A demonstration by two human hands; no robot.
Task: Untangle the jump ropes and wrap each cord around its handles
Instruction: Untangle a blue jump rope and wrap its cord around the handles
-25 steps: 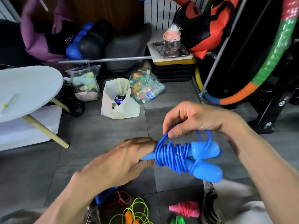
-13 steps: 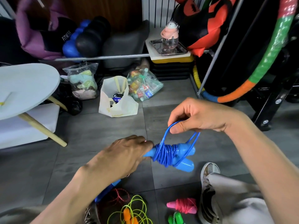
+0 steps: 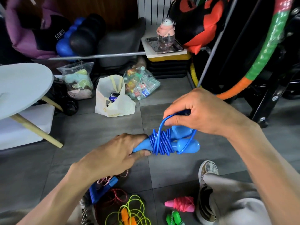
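Head view looks down past my forearms to the grey tiled floor (image 3: 68,143), and I place everything from the blue jump rope (image 3: 164,143) held in mid-air above it. Up and far left of the rope stands the white round table (image 3: 24,88); straight beyond it sits a white bag (image 3: 113,101). My right hand (image 3: 203,114) comes in from the right, wrist bent, just above the rope, thumb and curled fingers pinching a loop of blue cord (image 3: 162,125) that rises off the coils. My left hand (image 3: 113,153) reaches in from below left, fingers wrapped round the narrow ends of the paired blue handles (image 3: 186,143) (cord wound tightly round their middles). Below the rope on the floor lie a loose yellow-green rope (image 3: 134,211) and a pink wrapped rope (image 3: 181,206).
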